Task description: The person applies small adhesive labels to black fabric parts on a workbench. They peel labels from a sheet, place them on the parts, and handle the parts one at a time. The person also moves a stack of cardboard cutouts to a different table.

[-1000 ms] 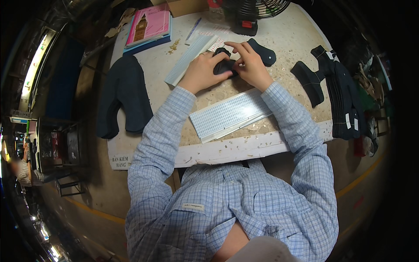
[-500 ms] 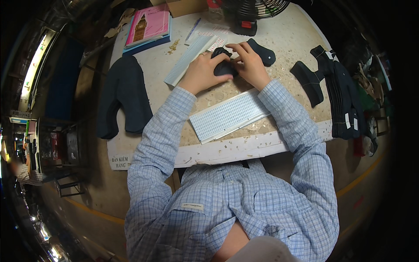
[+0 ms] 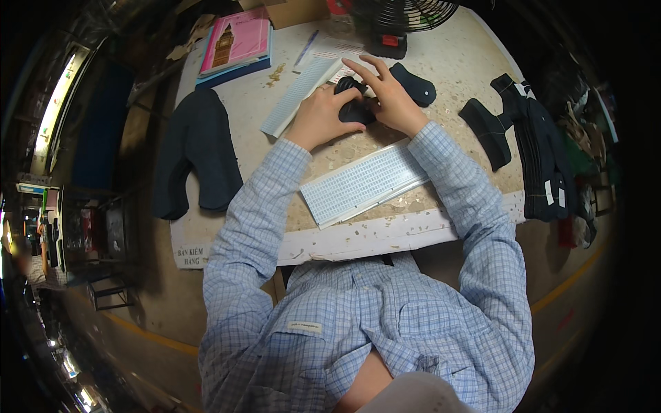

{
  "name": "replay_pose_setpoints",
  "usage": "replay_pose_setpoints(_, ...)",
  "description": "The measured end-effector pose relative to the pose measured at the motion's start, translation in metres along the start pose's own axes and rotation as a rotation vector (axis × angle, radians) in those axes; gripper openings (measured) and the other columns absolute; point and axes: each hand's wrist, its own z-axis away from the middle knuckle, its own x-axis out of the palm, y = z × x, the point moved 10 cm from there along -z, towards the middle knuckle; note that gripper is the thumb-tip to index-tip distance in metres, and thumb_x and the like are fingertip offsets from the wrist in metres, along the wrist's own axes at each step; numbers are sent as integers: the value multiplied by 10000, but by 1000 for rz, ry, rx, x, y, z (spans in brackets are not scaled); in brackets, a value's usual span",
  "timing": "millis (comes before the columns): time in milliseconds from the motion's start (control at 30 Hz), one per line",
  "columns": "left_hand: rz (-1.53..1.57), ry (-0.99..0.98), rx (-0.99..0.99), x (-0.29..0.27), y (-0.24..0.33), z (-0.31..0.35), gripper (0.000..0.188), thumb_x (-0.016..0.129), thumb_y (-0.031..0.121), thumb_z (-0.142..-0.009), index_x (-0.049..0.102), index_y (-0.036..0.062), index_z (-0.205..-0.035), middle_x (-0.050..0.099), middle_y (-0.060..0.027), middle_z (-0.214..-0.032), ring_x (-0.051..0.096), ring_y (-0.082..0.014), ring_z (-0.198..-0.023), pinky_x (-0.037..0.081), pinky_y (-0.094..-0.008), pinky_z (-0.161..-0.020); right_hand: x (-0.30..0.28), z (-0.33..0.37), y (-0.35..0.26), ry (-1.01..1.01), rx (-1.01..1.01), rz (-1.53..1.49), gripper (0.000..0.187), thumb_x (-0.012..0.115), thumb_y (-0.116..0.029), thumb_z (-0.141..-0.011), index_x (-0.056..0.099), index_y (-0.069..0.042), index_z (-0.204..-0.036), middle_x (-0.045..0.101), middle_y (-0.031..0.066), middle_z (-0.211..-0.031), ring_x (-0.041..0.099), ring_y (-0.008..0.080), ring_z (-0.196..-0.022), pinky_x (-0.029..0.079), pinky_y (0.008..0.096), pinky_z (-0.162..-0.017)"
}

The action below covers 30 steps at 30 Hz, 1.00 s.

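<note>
My left hand point(image 3: 321, 115) is closed around a bunched dark piece point(image 3: 354, 110) that looks like a sock, its thumb lying along the near side. My right hand point(image 3: 391, 102) meets that piece from the right, the thumb side close against it. Two of its fingers are raised and spread over the far side. Just beyond the right hand lies a flat dark sock point(image 3: 414, 85) with a small white sticker; whether it joins the bunched piece is hidden. One pale blue label sheet point(image 3: 365, 184) rests nearer me, and another label sheet point(image 3: 297, 96) slants beside my left hand.
Left of my arms lies a stack of dark socks point(image 3: 196, 148). More dark socks point(image 3: 540, 155) with white tags are piled at the right, beside a folded dark sock point(image 3: 485, 131). Far back are a pink book point(image 3: 237, 40), a pen point(image 3: 307, 48) and a fan point(image 3: 413, 12).
My right hand's raised fingers have stretched farther up and left, away from the dark piece. My left hand keeps its grip in nearly the same place.
</note>
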Motion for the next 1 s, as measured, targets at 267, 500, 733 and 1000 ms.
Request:
replay_pose_setpoints(267, 112, 64, -2, 1, -10, -5, 439, 745, 437, -741, 603, 266, -1120, 614, -162, -936, 626, -328, -920, 521, -425, -777, -14, 6, 12, 93, 42, -226, 920, 554, 197, -663, 368, -256, -1441, 344, 188, -1389, 574, 391, -1090, 548, 353, -852)
replay_pose_setpoints(500, 90, 60, 55, 0, -4, 1, 414, 749, 375, -732, 622, 255, -1108, 623, -179, -934, 623, -330, -894, 518, -410, -788, -7, 8, 18, 156, 50, -66, 762, 591, 147, -706, 454, -181, -1379, 410, 179, -1329, 610, 329, -1042, 549, 337, -818)
replay_pose_setpoints(733, 367, 109, -38, -13, -17, 0, 382, 723, 180, -723, 643, 177, -1097, 670, -152, -962, 650, -308, -837, 525, -340, -751, 5, 22, 65, 178, 430, -626, 320, 580, -196, -946, 586, -41, -1226, 682, 126, -836, 676, 173, -632, 563, 256, -610)
replay_pose_setpoints(1000, 382, 145, 20, -39, 7, 19, 595, 725, 204, -752, 524, 188, -1312, 578, -95, -1019, 631, -206, -864, 535, -316, -706, 2, 22, 41, 72, 425, -458, 290, 650, -207, -904, 664, -44, -1144, 669, 60, -825, 594, 92, -646, 529, 218, -575)
